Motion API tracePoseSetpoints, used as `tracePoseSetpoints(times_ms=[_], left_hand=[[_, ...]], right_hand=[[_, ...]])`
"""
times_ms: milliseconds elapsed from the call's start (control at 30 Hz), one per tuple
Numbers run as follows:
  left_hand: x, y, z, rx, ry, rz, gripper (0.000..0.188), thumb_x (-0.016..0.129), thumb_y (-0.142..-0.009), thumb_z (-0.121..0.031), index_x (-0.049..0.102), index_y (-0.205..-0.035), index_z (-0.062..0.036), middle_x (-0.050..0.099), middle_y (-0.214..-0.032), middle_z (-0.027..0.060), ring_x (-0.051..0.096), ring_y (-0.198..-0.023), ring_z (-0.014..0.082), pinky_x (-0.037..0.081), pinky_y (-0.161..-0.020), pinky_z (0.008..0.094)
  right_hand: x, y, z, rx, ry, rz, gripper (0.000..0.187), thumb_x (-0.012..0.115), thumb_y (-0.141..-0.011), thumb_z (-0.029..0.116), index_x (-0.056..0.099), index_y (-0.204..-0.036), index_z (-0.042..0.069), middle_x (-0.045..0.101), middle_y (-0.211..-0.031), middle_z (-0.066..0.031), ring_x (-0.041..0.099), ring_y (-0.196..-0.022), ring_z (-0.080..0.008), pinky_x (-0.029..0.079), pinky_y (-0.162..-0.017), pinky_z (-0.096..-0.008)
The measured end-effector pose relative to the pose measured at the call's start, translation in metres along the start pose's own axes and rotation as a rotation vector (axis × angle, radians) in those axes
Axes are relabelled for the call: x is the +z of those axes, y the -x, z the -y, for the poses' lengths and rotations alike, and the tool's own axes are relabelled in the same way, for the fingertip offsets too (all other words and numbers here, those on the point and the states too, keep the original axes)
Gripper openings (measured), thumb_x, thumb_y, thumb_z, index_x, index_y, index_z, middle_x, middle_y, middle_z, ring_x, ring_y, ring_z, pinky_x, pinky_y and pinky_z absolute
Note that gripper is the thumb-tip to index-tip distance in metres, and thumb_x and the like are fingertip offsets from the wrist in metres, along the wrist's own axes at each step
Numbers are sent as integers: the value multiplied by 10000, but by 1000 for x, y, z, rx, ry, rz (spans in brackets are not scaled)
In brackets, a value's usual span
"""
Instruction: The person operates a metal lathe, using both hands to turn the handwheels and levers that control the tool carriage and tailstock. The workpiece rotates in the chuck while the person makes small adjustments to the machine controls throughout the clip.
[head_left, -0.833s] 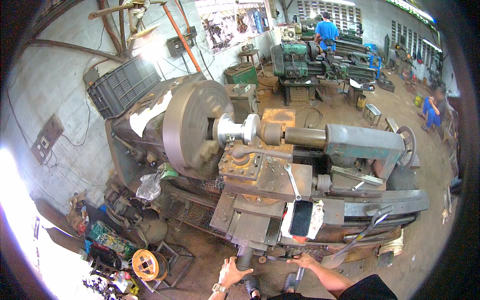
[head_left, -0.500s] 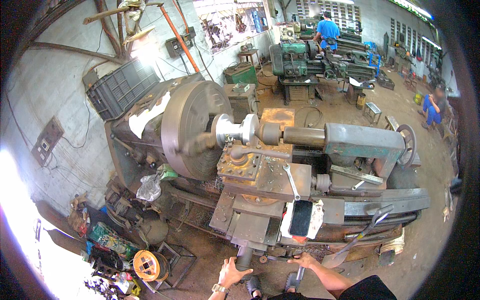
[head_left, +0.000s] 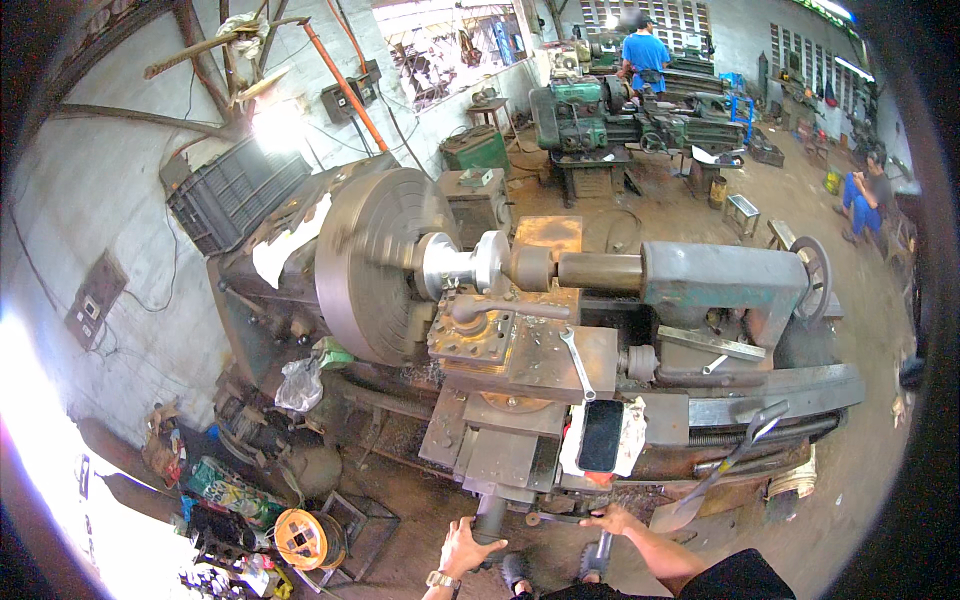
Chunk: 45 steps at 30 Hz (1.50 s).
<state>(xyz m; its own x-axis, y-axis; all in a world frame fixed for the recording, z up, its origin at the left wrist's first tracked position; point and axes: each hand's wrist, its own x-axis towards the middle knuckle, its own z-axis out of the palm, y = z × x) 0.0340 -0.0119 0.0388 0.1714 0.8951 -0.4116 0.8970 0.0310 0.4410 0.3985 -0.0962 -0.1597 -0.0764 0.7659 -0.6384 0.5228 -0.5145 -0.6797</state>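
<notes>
At the near side of a big lathe, my left hand (head_left: 466,549) curls its thumb and fingers round the grey cylindrical knob (head_left: 489,514) below the cross slide. My right hand (head_left: 611,519) is closed on a crank handle (head_left: 566,518) just to the right; its fingertips are partly hidden. Beyond, a shiny flanged metal workpiece (head_left: 453,267) sits between the large round chuck (head_left: 370,265), blurred as if spinning, and the tailstock quill (head_left: 600,271). The tool post (head_left: 470,330) with its clamping lever stands beside the workpiece. A spanner (head_left: 577,362) lies on the slide.
A phone (head_left: 601,436) rests on a white cloth on the carriage. A shovel-like tool (head_left: 725,465) leans over the bed at right. A cable spool (head_left: 307,540) stands at lower left. One person (head_left: 645,57) is at another lathe; another person (head_left: 866,200) sits at far right.
The view has shifted slightly. Both hands keep their places on the knob and crank handle. The chuck stays blurred in both frames.
</notes>
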Motion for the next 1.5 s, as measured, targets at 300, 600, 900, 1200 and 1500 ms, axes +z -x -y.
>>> tracePoseSetpoints(times_ms=[300, 600, 900, 1200, 1500], left_hand=[[3, 0, -1, 2, 14, -33, 1048, 860, -631, -685, 524, -1351, -2, 564, -1278, 259, 571, -1217, 405, 482, -1039, 473], [10, -2, 3, 26, 0, -53, 1007, 887, -633, -641, 532, -1324, 0, 577, -1247, 253, 573, -1202, 397, 481, -1033, 471], [12, -3, 5, 28, 0, -61, 1014, 906, -618, -618, 534, -1325, 5, 574, -1282, 252, 559, -1236, 385, 462, -1066, 456], [19, -8, 11, 35, -4, -107, 966, 943, -607, -536, 557, -1287, 31, 582, -1286, 259, 552, -1238, 399, 455, -1068, 470], [17, -4, 5, 44, 12, -126, 897, 947, -625, -486, 564, -1262, 16, 600, -1262, 252, 583, -1195, 390, 476, -1031, 450]], right_hand=[[-10, 10, 12, 86, -8, 26, 1007, 718, -660, 834, 693, -1288, 47, 674, -1319, -192, 640, -1221, -369, 472, -1070, -424], [-7, 13, 9, -36, -37, -31, 1012, 727, -676, 807, 677, -1286, 1, 647, -1345, -229, 607, -1268, -375, 449, -1095, -432], [-24, 37, 28, -133, -122, -9, 924, 701, -713, 801, 695, -1283, 74, 668, -1313, -214, 627, -1225, -385, 466, -1071, -434], [-14, 24, 5, -132, -143, 0, 1070, 701, -662, 850, 612, -1379, 60, 603, -1403, -231, 554, -1314, -407, 427, -1122, -460], [-7, 10, 0, -29, -95, -4, 1000, 657, -667, 878, 678, -1336, 134, 669, -1307, -225, 612, -1244, -395, 475, -1057, -449]])
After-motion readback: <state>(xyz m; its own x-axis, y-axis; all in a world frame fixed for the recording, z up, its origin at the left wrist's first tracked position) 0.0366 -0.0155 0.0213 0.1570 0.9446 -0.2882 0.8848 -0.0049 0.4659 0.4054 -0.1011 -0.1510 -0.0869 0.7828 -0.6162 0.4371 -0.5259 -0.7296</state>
